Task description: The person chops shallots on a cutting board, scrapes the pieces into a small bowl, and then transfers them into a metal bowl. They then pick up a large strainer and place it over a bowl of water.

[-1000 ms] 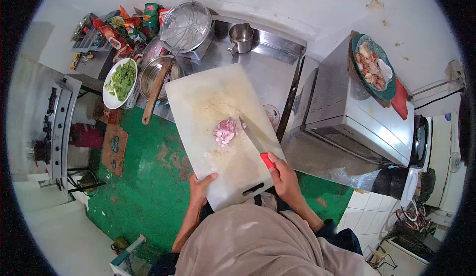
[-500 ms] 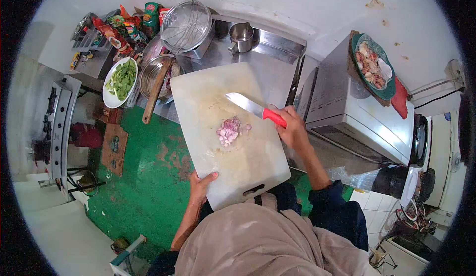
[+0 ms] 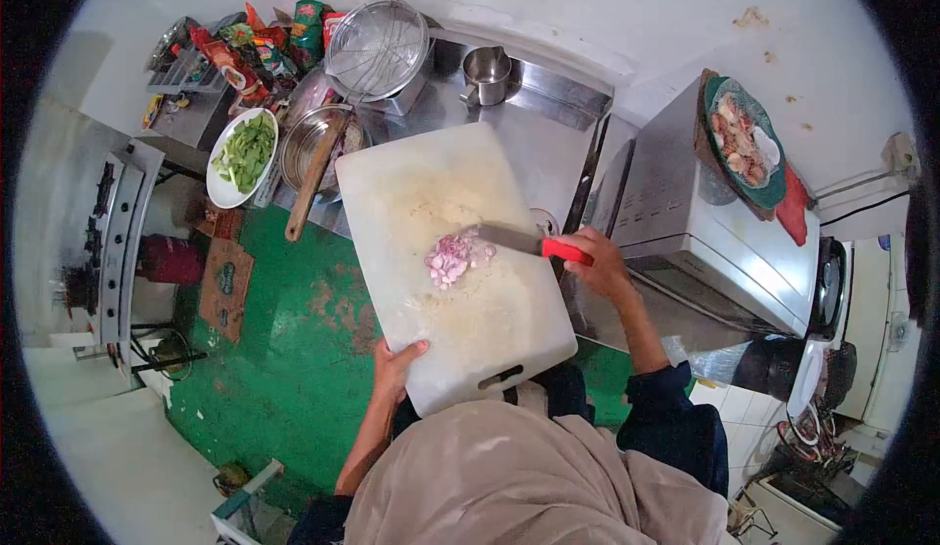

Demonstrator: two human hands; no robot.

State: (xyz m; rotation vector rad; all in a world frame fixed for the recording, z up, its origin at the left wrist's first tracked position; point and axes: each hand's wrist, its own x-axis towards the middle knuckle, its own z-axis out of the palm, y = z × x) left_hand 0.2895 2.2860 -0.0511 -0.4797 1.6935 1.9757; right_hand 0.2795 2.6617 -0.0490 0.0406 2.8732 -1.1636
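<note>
My left hand [image 3: 395,367] grips the near left corner of a big white cutting board [image 3: 470,315], which is held out over the green floor. A small heap of chopped pink shallot [image 3: 452,255] lies in the middle of the board. My right hand [image 3: 601,261] holds a knife [image 3: 527,242] by its red handle at the board's right edge. The blade lies flat across the board and its tip touches the right side of the shallot heap.
A steel counter [image 3: 537,134] behind the board carries a pot with a wooden spatula [image 3: 315,175], a plate of green vegetables [image 3: 241,155], a wire strainer [image 3: 376,47] and a steel cup [image 3: 487,71]. On the right a steel box [image 3: 705,241] bears a plate of food [image 3: 744,140].
The knife came from the board's near right side, swung up to the far side, then dropped with its blade against the shallot heap. The board shifted slightly; my left hand kept its grip.
</note>
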